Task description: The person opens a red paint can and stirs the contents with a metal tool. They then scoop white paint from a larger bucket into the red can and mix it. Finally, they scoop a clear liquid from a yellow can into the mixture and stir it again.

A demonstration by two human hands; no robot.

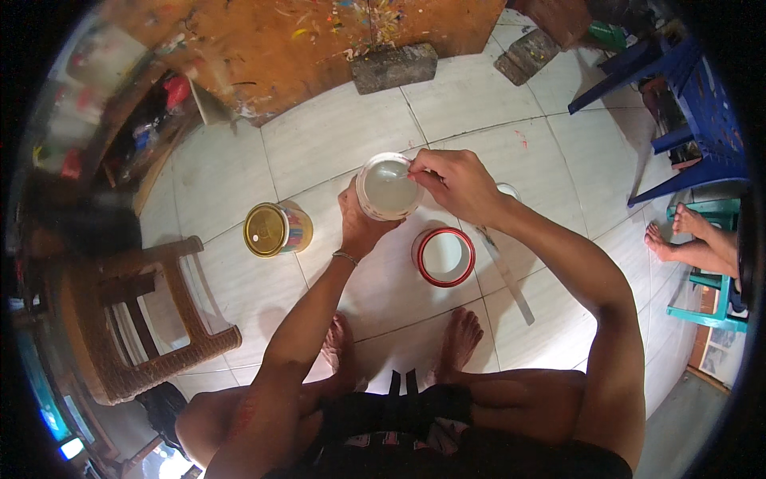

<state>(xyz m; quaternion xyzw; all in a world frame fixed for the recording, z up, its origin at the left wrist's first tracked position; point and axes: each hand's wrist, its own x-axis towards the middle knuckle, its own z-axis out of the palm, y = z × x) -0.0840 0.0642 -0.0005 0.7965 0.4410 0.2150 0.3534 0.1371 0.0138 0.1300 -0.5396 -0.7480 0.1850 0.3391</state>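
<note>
bright glare washes the floor [550, 345] at lower right; fisheye curvature bends straight edges, and the far left seems blurred.

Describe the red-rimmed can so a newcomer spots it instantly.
On the tiled floor, find the person's right foot. Just ahead of it stands the red-rimmed can. That bright red sets it apart from the gold-lidded tin to its left and the white tub in the left hand.
</note>
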